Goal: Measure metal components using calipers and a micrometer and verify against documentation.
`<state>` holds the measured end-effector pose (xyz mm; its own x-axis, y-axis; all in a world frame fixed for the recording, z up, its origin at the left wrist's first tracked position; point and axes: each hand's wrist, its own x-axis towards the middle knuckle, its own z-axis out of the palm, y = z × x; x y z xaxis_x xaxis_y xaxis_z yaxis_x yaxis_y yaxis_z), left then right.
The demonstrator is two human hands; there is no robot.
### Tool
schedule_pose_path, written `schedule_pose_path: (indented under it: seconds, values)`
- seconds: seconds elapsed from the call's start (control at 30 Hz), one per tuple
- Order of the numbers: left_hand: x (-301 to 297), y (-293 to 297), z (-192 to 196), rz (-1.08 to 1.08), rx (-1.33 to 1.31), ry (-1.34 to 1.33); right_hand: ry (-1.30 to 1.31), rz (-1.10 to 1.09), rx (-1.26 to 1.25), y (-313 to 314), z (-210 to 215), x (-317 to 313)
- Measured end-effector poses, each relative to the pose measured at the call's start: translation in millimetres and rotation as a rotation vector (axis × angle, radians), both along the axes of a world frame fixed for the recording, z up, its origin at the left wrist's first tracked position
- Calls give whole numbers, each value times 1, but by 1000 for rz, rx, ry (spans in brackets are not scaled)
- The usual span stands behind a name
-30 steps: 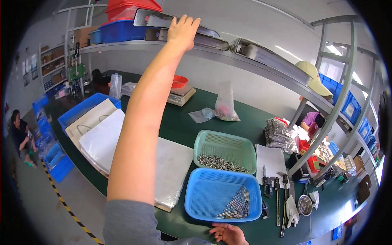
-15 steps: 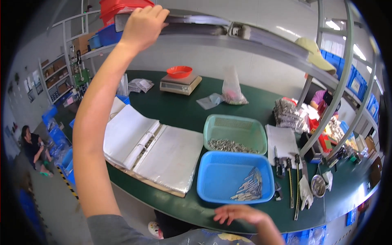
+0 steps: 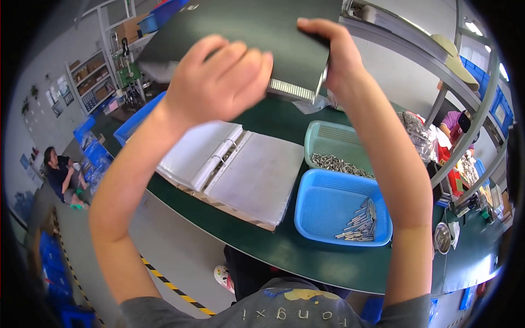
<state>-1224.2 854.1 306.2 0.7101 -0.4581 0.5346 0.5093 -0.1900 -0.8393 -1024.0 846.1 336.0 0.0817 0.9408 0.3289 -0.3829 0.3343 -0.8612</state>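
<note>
A dark binder (image 3: 268, 41) is held up at chest height or above, over the far part of the table, with the striped edges of its contents showing along the lower side. My right hand (image 3: 342, 52) grips its right edge, thumb on the cover. My left hand (image 3: 216, 82) is curled closed at its lower left, slightly blurred. Below lies an open ring binder (image 3: 254, 177) with clear sleeves and white sheets. To its right stand a blue basket (image 3: 322, 208) with slim metal pins (image 3: 359, 223) and a green basket (image 3: 331, 139) with small metal parts (image 3: 342, 164).
A shelf (image 3: 404, 49) runs overhead, carrying another binder and a pale cap (image 3: 454, 63). Its metal post (image 3: 470, 115) rises at the right. A metal strainer bowl (image 3: 442, 238) lies on the green table (image 3: 240, 232). Other people sit far left (image 3: 61, 177) and far right (image 3: 456, 126).
My left hand has come down from the shelf with the dark binder. My right hand has risen from beside the blue basket to the binder's right edge. The view has shifted.
</note>
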Motion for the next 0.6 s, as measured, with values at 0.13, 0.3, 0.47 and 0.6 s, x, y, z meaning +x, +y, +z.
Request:
schedule_pose_path:
  seconds: [0.13, 0.3, 0.47, 0.6]
  values:
    - [-20, -45, -68, 26, -457, -100, -39, 91, 126, -38, -70, -11]
    - [-28, -106, -154, 73, -897, -140, 20, 186, -126, -82, -153, -20]
    - [-28, -105, -215, 149, -1036, 3, 229, 172, -535, -84, -235, -21]
    - [-36, -88, -233, 235, -1045, 15, 121, 342, -682, -55, -253, -22]
